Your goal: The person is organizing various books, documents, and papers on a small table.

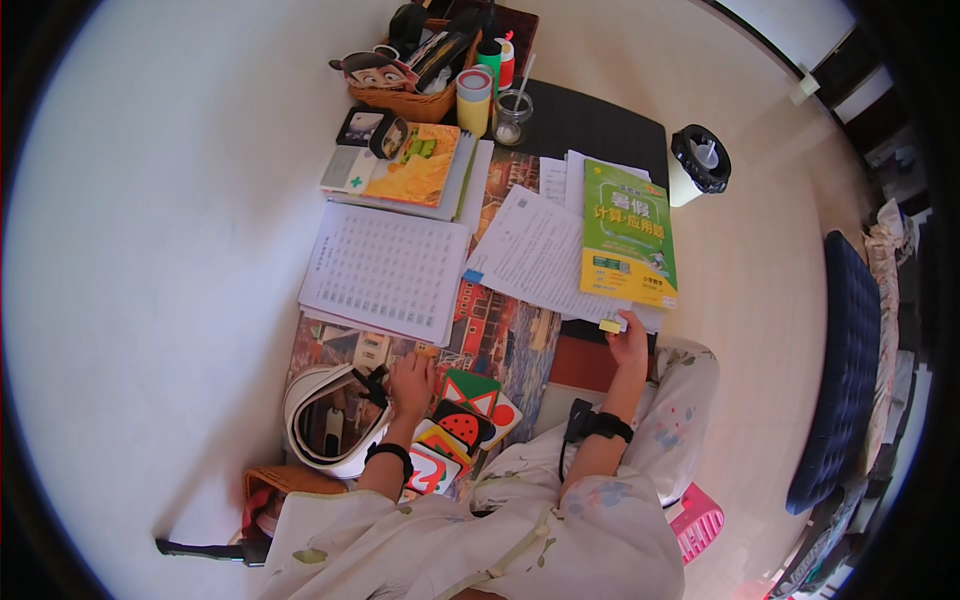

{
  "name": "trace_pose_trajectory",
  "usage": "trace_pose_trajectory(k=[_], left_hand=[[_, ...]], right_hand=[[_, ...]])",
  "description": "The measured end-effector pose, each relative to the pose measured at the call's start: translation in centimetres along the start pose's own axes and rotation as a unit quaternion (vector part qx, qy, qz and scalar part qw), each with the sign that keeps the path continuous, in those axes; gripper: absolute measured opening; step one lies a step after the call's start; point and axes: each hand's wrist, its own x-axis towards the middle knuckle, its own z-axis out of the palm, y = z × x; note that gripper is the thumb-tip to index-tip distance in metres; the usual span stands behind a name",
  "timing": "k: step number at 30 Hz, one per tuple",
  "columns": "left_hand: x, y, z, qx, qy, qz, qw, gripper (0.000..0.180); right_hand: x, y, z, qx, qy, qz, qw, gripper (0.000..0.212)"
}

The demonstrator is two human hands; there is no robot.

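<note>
Green-and-yellow workbook [628, 235], perhaps pale-yellow eraser [610, 325], red-green-black picture cards [468, 410]

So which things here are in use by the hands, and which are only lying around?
In use:
right hand on a small yellow eraser
left hand on the colourful cards

Lying around:
green workbook
grid sheet
white bag
basket
glass jar
black bin

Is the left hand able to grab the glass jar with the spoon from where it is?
Probably not without leaning forward. The left hand rests at the near edge, while the glass jar stands at the far end, past the grid sheet and books.
</note>
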Motion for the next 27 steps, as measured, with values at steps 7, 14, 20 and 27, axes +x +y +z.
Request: trace_pose_trajectory(k=[7, 14, 20, 27], left_hand=[[0.2, 0.2, -0.1, -0.003, 0.009, 0.011, 1.0, 0.009], [0.1, 0.0, -0.1, -0.013, 0.005, 0.005, 1.0, 0.009], [0.1, 0.1, -0.2, 0.005, 0.005, 0.011, 1.0, 0.01], [0.2, 0.1, -0.1, -0.005, 0.012, 0.003, 1.0, 0.009]], right_hand=[[0.2, -1.0, -1.7, 0.089, -0.055, 0.032, 0.994, 0.011], [-0.5, -0.7, -0.2, 0.045, -0.116, 0.041, 0.991, 0.008], [-2.0, -0.3, 2.7, -0.035, -0.153, -0.004, 0.988, 0.014], [-2.9, 0.8, 5.6, -0.041, -0.226, 0.028, 0.973, 0.025]])
